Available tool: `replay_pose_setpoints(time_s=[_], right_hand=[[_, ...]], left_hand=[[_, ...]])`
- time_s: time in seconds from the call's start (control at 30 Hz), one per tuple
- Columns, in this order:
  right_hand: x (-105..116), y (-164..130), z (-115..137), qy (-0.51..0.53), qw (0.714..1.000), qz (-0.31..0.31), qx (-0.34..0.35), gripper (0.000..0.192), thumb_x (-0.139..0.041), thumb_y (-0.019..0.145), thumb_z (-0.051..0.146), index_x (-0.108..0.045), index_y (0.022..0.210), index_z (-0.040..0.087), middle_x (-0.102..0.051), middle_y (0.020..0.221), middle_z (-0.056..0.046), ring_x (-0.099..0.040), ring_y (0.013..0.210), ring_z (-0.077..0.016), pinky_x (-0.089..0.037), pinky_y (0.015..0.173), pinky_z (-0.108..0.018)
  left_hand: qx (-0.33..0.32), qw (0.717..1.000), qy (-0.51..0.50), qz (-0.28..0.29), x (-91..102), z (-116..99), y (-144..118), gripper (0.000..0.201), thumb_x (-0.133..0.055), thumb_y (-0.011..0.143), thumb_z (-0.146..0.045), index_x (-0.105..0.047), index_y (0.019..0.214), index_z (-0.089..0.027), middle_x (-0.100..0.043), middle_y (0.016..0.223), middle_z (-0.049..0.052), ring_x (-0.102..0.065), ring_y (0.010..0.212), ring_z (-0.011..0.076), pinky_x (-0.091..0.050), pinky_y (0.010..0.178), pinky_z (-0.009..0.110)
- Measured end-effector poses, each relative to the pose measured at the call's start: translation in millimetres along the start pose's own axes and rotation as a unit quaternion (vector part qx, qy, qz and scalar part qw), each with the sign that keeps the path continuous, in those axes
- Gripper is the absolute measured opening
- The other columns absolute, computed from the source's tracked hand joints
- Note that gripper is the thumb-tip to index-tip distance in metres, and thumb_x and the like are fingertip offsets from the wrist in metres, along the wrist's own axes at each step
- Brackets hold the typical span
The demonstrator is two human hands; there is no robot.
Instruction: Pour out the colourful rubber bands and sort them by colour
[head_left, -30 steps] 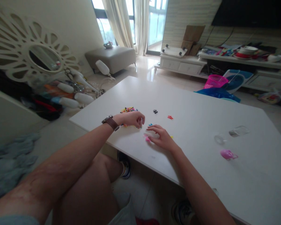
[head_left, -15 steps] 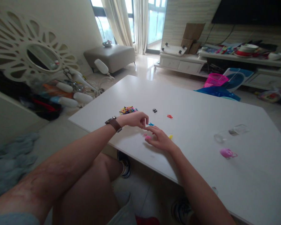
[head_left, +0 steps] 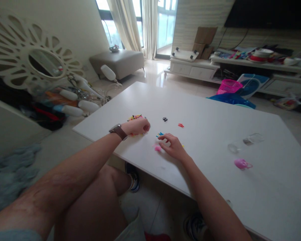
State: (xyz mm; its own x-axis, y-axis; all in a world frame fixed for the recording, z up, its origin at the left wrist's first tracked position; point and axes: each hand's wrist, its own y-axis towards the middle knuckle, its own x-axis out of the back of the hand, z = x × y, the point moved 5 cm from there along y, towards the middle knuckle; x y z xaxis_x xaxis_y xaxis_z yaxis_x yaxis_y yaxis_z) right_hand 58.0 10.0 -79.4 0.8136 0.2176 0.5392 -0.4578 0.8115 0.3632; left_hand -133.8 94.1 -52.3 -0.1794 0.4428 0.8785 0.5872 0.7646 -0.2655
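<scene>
— Is any writing readable on the things?
— No, they are too small to read a label or brand.
— Where are the hands?
— The left hand (head_left: pixel 137 126), curled, rests on the heap of small multicoloured plastic pieces (head_left: pixel 135 117); whether it grips one, I cannot tell. The right hand (head_left: pixel 172 147) lies with loose fingers beside a small pink piece (head_left: pixel 157 148) and a small blue piece (head_left: pixel 160 134).
— And the surface?
— A plain white table (head_left: pixel 210 110) in a living room with a glossy pale floor (head_left: pixel 155 72).
</scene>
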Motion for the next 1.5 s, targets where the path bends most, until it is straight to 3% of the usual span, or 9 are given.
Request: replay_pose_setpoints(time_s=[0.1, 0.2, 0.33, 0.8, 0.9, 1.07, 1.17, 1.3, 1.5], right_hand=[[0.0, 0.3, -0.1, -0.001, 1.000, -0.003, 0.001, 0.016, -0.064, 0.086, 0.017, -0.069, 0.101, 0.021, -0.068, 0.092, -0.005, -0.063, 0.087, -0.0176, -0.050, 0.071, -0.029], [-0.1, 0.8, 0.6, 0.001, 1.000, -0.004, 0.004, 0.016, -0.065, 0.085, 0.017, -0.069, 0.100, 0.022, -0.068, 0.093, -0.004, -0.063, 0.087, -0.0176, -0.050, 0.070, -0.029], [1.1, 1.5, 1.8, 0.003, 1.000, -0.004, 0.002, 0.014, -0.064, 0.086, 0.017, -0.068, 0.098, 0.022, -0.068, 0.092, -0.004, -0.063, 0.085, -0.0170, -0.049, 0.070, -0.027], [6.7, 3.3, 0.0, 0.011, 0.999, -0.040, -0.015, 0.013, -0.061, 0.086, 0.017, -0.069, 0.095, 0.021, -0.068, 0.095, -0.004, -0.064, 0.082, -0.0149, -0.050, 0.066, -0.025], [8.2, 4.0, 0.2, 0.025, 0.998, -0.054, -0.012, 0.015, -0.060, 0.086, 0.017, -0.070, 0.097, 0.021, -0.067, 0.101, -0.005, -0.065, 0.081, -0.0139, -0.052, 0.065, -0.024], [12.4, 4.0, -0.6, 0.031, 0.997, -0.073, -0.024, 0.012, -0.059, 0.087, 0.020, -0.070, 0.091, 0.020, -0.068, 0.091, -0.004, -0.065, 0.075, -0.0139, -0.053, 0.063, -0.024], [25.3, 3.7, -3.5, 0.016, 0.992, -0.120, -0.028, 0.012, -0.060, 0.087, 0.022, -0.071, 0.086, 0.019, -0.070, 0.086, -0.004, -0.065, 0.073, -0.0148, -0.054, 0.068, -0.027], [49.1, 1.3, -18.4, 0.006, 0.977, -0.203, -0.069, 0.011, -0.065, 0.084, 0.026, -0.072, 0.081, 0.019, -0.073, 0.080, -0.004, -0.068, 0.072, -0.0168, -0.055, 0.074, -0.030], [60.4, -1.7, -38.2, 0.021, 0.968, -0.213, -0.134, 0.015, -0.069, 0.080, 0.033, -0.071, 0.077, 0.018, -0.073, 0.074, -0.004, -0.070, 0.068, -0.0192, -0.056, 0.072, -0.032]], left_hand=[[-0.041, 0.997, -0.065, -0.018, 0.5, -10.2, -1.3, 0.016, -0.070, 0.076, -0.020, -0.073, 0.090, -0.014, -0.075, 0.088, 0.005, -0.065, 0.077, 0.0133, -0.046, 0.069, 0.021], [-0.108, 0.980, -0.165, 0.004, -2.8, -32.8, -2.4, 0.026, -0.070, 0.081, -0.026, -0.072, 0.104, -0.014, -0.075, 0.101, 0.008, -0.067, 0.087, 0.0136, -0.048, 0.076, 0.021], [-0.125, 0.975, -0.182, 0.020, -6.6, -51.0, 0.0, 0.017, -0.068, 0.082, -0.024, -0.075, 0.093, -0.013, -0.075, 0.085, 0.006, -0.066, 0.077, 0.0132, -0.047, 0.071, 0.022], [-0.114, 0.953, -0.281, -0.007, -11.8, -49.1, 7.1, 0.017, -0.075, 0.075, -0.021, -0.073, 0.088, -0.011, -0.074, 0.075, 0.006, -0.066, 0.071, 0.0137, -0.049, 0.066, 0.023], [-0.112, 0.955, -0.275, -0.016, -11.9, -48.4, 9.5, 0.017, -0.074, 0.075, -0.021, -0.073, 0.088, -0.011, -0.073, 0.075, 0.006, -0.066, 0.070, 0.0132, -0.049, 0.065, 0.023], [-0.115, 0.960, -0.254, -0.030, -11.6, -50.6, 13.2, 0.016, -0.071, 0.076, -0.019, -0.074, 0.089, -0.010, -0.074, 0.076, 0.006, -0.065, 0.070, 0.0127, -0.047, 0.062, 0.020], [-0.099, 0.966, -0.230, -0.060, -10.0, -48.2, 17.3, 0.014, -0.070, 0.075, -0.017, -0.074, 0.086, -0.011, -0.073, 0.073, 0.005, -0.063, 0.067, 0.0122, -0.045, 0.060, 0.020], [-0.059, 0.975, -0.184, -0.109, -9.9, -39.0, 23.9, 0.012, -0.069, 0.073, -0.013, -0.074, 0.084, -0.010, -0.070, 0.068, 0.003, -0.061, 0.063, 0.0116, -0.044, 0.059, 0.021], [-0.057, 0.981, -0.135, -0.126, -23.3, -35.2, 31.9, 0.011, -0.068, 0.073, -0.012, -0.073, 0.083, -0.011, -0.072, 0.073, 0.004, -0.061, 0.065, 0.0120, -0.043, 0.061, 0.022]])
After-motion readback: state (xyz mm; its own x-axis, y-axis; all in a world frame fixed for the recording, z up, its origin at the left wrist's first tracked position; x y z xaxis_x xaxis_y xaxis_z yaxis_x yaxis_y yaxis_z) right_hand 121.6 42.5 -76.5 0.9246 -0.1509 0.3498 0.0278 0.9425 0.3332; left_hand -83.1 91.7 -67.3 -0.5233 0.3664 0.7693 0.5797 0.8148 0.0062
